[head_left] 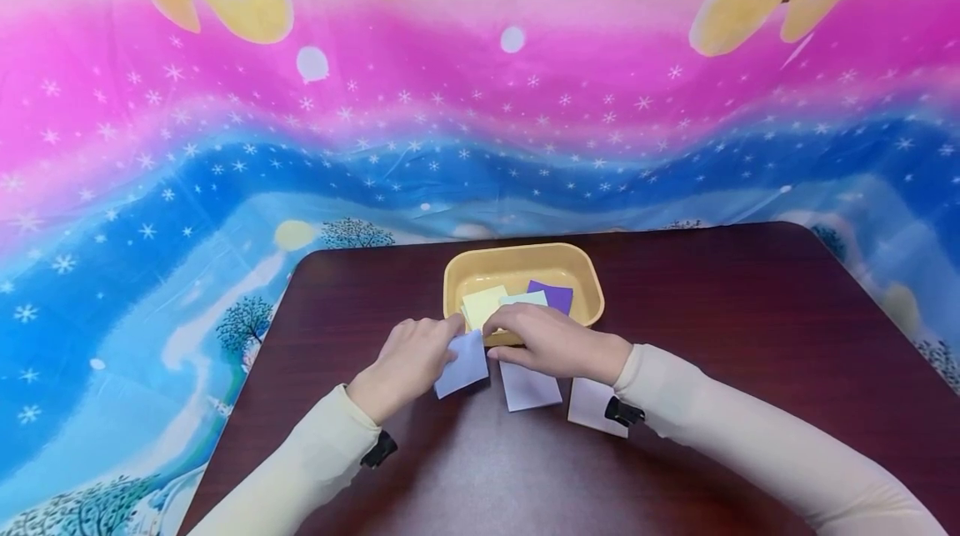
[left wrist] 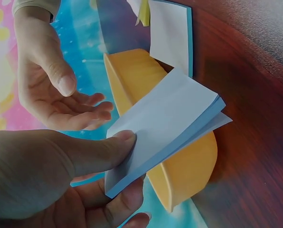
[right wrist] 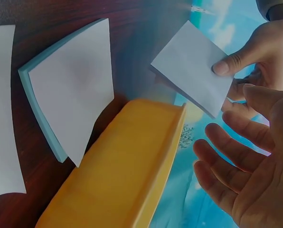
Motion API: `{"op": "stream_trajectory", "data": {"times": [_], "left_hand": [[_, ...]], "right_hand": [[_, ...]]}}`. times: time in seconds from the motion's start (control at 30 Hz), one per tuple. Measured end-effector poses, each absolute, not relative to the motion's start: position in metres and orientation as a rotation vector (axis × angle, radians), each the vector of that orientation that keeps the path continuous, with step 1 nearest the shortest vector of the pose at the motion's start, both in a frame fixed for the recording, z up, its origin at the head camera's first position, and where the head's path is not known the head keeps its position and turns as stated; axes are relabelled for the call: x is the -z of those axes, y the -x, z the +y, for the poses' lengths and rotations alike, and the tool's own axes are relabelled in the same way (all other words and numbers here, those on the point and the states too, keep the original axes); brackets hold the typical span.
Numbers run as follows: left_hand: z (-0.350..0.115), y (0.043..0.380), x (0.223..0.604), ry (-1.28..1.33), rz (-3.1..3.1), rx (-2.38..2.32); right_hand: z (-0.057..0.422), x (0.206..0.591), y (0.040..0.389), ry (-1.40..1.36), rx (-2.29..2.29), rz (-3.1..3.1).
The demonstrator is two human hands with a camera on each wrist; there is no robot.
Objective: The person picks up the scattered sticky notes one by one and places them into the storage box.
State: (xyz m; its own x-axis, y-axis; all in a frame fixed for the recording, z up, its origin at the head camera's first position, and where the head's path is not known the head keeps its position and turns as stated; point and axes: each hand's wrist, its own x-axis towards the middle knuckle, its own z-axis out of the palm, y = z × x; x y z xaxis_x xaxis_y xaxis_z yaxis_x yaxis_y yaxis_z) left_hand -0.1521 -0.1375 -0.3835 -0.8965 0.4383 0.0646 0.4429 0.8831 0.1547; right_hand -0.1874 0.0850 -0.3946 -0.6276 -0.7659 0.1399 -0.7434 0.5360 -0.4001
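Note:
Between its thumb and fingers my left hand [head_left: 408, 357] pinches a pale blue-violet sticky note pad [left wrist: 165, 109], held in front of the yellow box [head_left: 540, 261]. One lower sheet splays away from the pad's edge in the left wrist view. My right hand [right wrist: 255, 161] hovers over the box's near rim, its fingers loosely bent and holding nothing. Inside the box lie yellow notes [head_left: 483, 303], pale green notes [head_left: 523, 299] and purple notes [head_left: 555, 298], partly hidden by the right hand.
A white-topped pad with a teal edge [right wrist: 75, 85] lies on the dark table [head_left: 720, 311] just before the box. Another white-topped pad [head_left: 591, 407] sits to its right, partly under the right wrist. A colourful printed cloth [head_left: 480, 119] hangs behind the table.

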Motion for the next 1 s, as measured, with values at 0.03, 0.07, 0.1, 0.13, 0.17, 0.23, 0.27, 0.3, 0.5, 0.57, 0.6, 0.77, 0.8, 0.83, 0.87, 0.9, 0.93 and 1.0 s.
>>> {"op": "stream_trajectory", "data": {"times": [0.03,0.07,0.1,0.13,0.17,0.23,0.27,0.3,0.5,0.57,0.6,0.77,0.8,0.83,0.87,0.9,0.93,1.0], "left_hand": [[-0.137,0.152,0.383,0.705,-3.022,0.257],[-0.137,0.152,0.383,0.704,-3.022,0.256],[-0.137,0.152,0.383,0.705,-3.02,0.257],[-0.137,0.153,0.383,0.707,-3.018,0.256],[-0.137,0.153,0.383,0.708,-3.014,0.257],[-0.137,0.154,0.382,0.713,-3.008,0.263],[-0.137,0.154,0.381,0.715,-3.006,0.267],[-0.137,0.155,0.38,0.717,-3.004,0.269],[-0.136,0.157,0.374,0.721,-3.004,0.281],[-0.136,0.158,0.372,0.719,-3.007,0.287],[-0.136,0.158,0.371,0.717,-3.007,0.288],[-0.136,0.16,0.367,0.726,-2.985,0.283],[-0.137,0.161,0.366,0.73,-2.979,0.285],[-0.137,0.161,0.365,0.732,-2.972,0.285],[-0.137,0.162,0.365,0.732,-2.97,0.285],[-0.137,0.162,0.365,0.734,-2.965,0.286],[-0.136,0.163,0.364,0.735,-2.963,0.284],[-0.136,0.165,0.364,0.73,-2.971,0.286]], "right_hand": [[0.085,0.394,0.188,1.327,0.664,2.711],[0.085,0.393,0.188,1.322,0.663,2.713],[0.086,0.393,0.188,1.322,0.669,2.711],[0.086,0.393,0.188,1.321,0.674,2.709],[0.086,0.392,0.189,1.321,0.681,2.707],[0.087,0.391,0.189,1.321,0.688,2.707],[0.087,0.391,0.19,1.32,0.691,2.706],[0.087,0.39,0.19,1.318,0.695,2.706],[0.089,0.385,0.192,1.296,0.721,2.694],[0.09,0.384,0.193,1.276,0.736,2.686],[0.09,0.384,0.193,1.273,0.74,2.687],[0.091,0.383,0.196,1.265,0.731,2.723],[0.092,0.382,0.196,1.264,0.728,2.731],[0.092,0.382,0.197,1.259,0.725,2.739],[0.093,0.382,0.197,1.252,0.715,2.749],[0.093,0.381,0.197,1.245,0.711,2.754],[0.094,0.381,0.198,1.235,0.705,2.76],[0.094,0.38,0.198,1.218,0.694,2.769]]}}
